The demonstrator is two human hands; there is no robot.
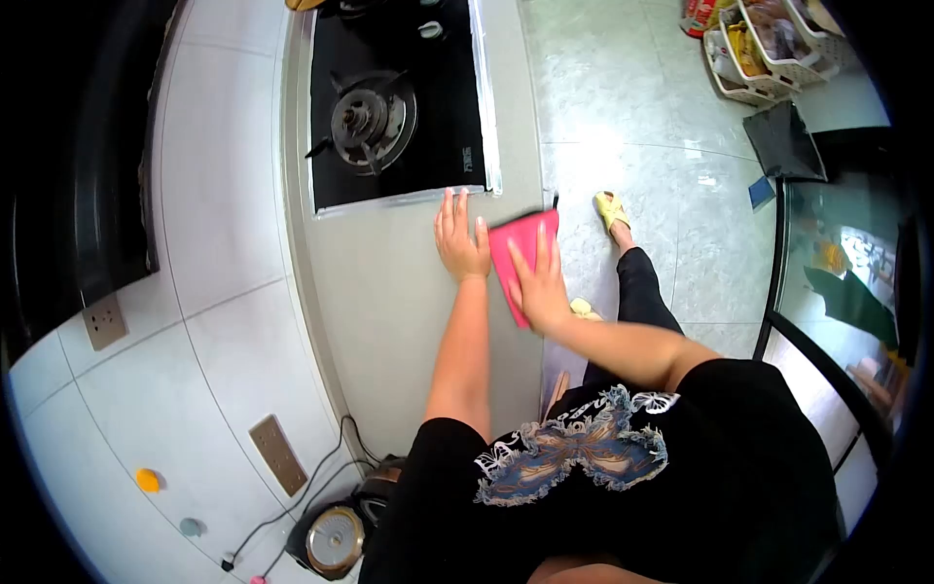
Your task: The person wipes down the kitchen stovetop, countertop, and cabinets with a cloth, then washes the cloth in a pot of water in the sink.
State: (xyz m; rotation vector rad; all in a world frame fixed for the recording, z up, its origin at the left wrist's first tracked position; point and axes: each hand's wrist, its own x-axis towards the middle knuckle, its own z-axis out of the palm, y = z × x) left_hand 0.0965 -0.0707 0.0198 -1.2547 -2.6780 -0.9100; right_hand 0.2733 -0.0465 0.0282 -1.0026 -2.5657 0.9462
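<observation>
Lying under the right hand (543, 292), pink piece (502, 251) (cloth or pouch, can't tell) sits just right of the left hand (461, 245), at the counter (384, 311) edge. Long axis runs roughly away from the body, far end by the fingers. Right is nearer, fingers extended and spread on top, not wrapped round it. Left: palm down, flat, nothing held, fingertips at the stove (443, 107) trim.

The wall (229, 229) is pale-tiled, and the glossy grey floor (671, 234) reflects bright light (592, 156).
</observation>
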